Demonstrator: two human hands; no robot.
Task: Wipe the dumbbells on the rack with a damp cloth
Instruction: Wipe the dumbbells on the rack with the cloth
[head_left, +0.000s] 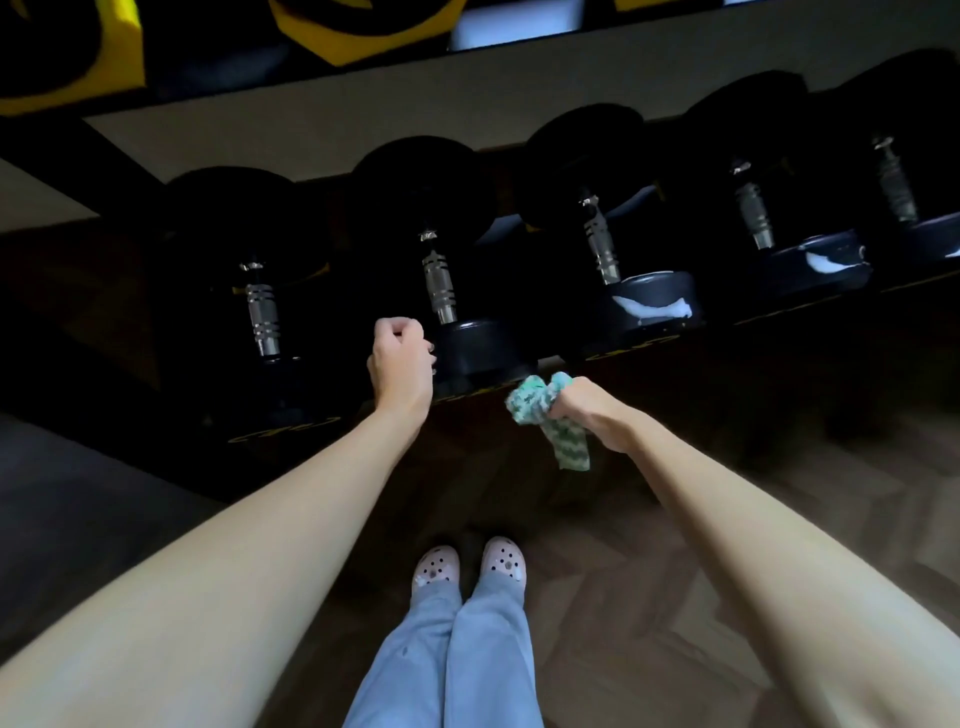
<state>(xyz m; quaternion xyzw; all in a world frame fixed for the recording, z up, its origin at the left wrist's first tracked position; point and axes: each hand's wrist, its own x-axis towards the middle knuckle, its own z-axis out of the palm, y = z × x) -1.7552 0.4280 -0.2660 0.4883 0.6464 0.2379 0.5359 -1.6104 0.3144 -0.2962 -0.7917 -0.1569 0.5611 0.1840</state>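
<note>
Dumbbells with black rubber heads and ribbed chrome handles lie in a row on the dark, tilted steel rack in front of you, five of them in view.

Starting at the left, the far-left dumbbell is deep in shadow, and nothing shows whether it has been wiped. Your left hand sits just beside the near head of the second dumbbell, fingers curled into a loose fist with nothing in it. Whether the knuckles touch the rubber, I cannot tell.

Your right hand grips the bunched green-and-white knitted cloth below the rack's front rail, between the second and third dumbbells. The cloth is off every weight, so no wiping stroke is under way.

The third dumbbell and the fourth dumbbell carry pale streaks on their near heads. These could be moisture or glare. The fifth is too dark to read.

Judged from this, you are mid-task, with the second dumbbell likely next.
</note>
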